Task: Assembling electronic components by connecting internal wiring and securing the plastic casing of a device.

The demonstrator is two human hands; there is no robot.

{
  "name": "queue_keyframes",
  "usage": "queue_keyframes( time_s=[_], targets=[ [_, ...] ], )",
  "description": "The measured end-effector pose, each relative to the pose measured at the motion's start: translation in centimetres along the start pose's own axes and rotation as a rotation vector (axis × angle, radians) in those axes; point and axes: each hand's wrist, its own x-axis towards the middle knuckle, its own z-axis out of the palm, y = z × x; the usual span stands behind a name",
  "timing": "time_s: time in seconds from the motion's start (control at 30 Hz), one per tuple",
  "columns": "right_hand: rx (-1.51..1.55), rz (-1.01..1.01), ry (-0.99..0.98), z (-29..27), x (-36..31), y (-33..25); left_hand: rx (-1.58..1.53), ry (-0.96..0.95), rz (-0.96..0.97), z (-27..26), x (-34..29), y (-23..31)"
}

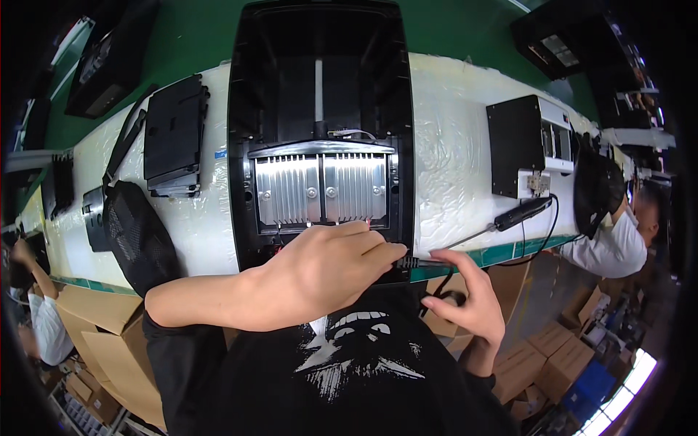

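Note:
A large black housing (245, 87) stands upright in front of me, with two finned silver metal heat sinks (291, 190) side by side in its near part. My left hand (316, 265) reaches across the housing's near end, its fingers closed at the ribbed sleeve of a black cable (412, 261). Its fingertips partly hide the cable's end. Right of it, my right hand (472, 301) is open, thumb and forefinger apart around the cable without visibly pinching it. Beyond that hand lies a black powered screwdriver (522, 214), its long shaft pointing toward the cable.
Flat black panels (173, 134) are stacked on the plastic-covered bench (451, 123) at left, near a black mesh piece (138, 232). A black-and-white box-shaped unit (515, 145) stands at right. Cardboard boxes (109, 349) sit below the bench; other people work at both sides.

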Motion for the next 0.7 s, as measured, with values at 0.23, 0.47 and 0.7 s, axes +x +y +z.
queue_keyframes(
  time_s=[0.23,0.47,0.7],
  targets=[
    [0.229,0.065,-0.022,0.9,3.4,-0.6,0.072,-0.062,-0.050,0.9,-0.5,0.1],
    [0.285,0.057,-0.007,1.6,3.0,0.3,0.342,0.064,-0.026,2.8,-1.9,0.9],
    [0.352,0.173,0.003,1.3,3.6,0.4,0.397,-0.010,-0.054,2.9,-0.9,1.0]
  ],
)
